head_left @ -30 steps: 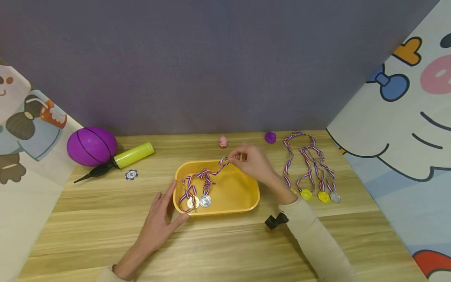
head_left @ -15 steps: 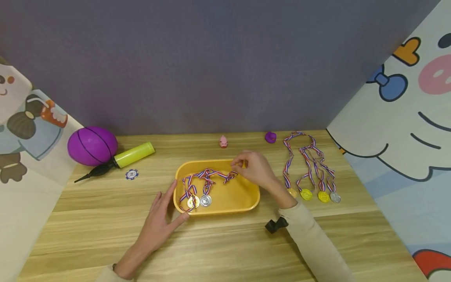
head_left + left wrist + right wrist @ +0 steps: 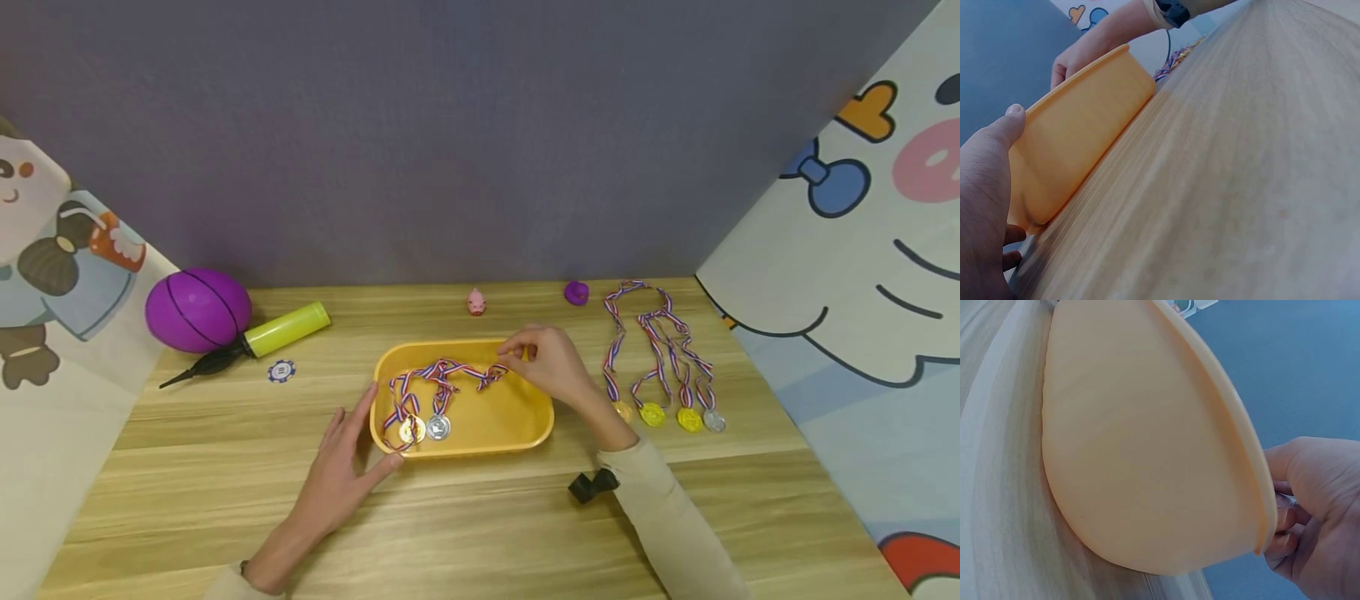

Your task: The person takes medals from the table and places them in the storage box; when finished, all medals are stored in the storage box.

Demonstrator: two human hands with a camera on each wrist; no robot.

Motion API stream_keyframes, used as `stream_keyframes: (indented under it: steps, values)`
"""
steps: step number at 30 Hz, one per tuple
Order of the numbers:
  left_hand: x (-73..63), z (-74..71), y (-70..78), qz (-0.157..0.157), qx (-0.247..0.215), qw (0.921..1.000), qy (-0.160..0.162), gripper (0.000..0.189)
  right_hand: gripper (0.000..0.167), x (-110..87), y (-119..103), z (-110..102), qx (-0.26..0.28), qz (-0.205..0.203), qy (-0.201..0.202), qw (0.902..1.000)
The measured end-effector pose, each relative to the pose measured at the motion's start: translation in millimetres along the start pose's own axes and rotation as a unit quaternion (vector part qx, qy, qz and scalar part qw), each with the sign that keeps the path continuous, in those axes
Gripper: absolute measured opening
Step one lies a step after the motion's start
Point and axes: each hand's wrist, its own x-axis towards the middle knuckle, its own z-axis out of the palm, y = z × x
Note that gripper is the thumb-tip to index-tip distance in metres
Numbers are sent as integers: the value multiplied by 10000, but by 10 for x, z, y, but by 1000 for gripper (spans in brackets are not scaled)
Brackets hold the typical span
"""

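A yellow plastic tub (image 3: 480, 452) stands on the table. My left hand (image 3: 333, 479) braces its near left corner, fingers spread along the left end and thumb against the near rim. Inside lie a gold medal (image 3: 412, 429), a silver medal (image 3: 438, 427) and their striped ribbons (image 3: 450, 367), bunched toward the far side. Over the far right rim is my right hand (image 3: 551, 362), its thumb and index tips close together beside the ribbon end. I cannot tell whether they pinch it. In the right wrist view its fingers (image 3: 1282, 544) look curled behind the tub's rim.
To the right lie several medals (image 3: 689, 419) with striped ribbons. A pink pig toy (image 3: 476, 302) and a small purple toy (image 3: 577, 292) sit at the back. On the left are a purple ball (image 3: 198, 310), a yellow-green hand pump (image 3: 285, 331) and a poker chip (image 3: 281, 371).
The ribbon that my right hand held raised at the far rim has dropped lower into the tub. My right hand has shifted slightly right and down; my left hand stays in place.
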Motion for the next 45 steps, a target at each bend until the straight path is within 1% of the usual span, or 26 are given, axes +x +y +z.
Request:
stream_keyframes:
  steps: [8,16,21,26,29,32,34,39,41,45]
  values:
    - [-3,-4,10,-99,24,9999,-41,102,6,-22,10,-4,69,22,7,10000]
    - [-20,-1,-13,-31,32,10000,2,103,14,-112,21,13,154,60,171,9997]
    - [-21,-9,-8,-61,47,10000,-7,103,13,-229,44,26,287,76,498,9983]
    - [-14,-16,-3,-118,63,9999,-33,103,10,-362,112,20,384,76,950,9947]
    - [-13,-14,-7,-75,57,10000,-19,103,10,-432,151,-10,556,127,1159,9916]
    - [-11,-11,-13,-4,39,10000,8,103,11,-493,189,-55,683,174,1255,9896]
    - [-9,-10,-16,28,29,10000,20,103,11,-529,223,-83,664,139,1302,9892]
    - [-5,-12,-13,75,24,10000,39,104,10,-598,326,-162,538,-98,1445,9880]
    - [-1,-11,-10,103,21,9999,45,103,10,-624,358,-203,480,-92,1473,9879]
    - [9,-3,-12,172,-12,9998,51,104,9,-684,431,-287,253,85,1458,9890]
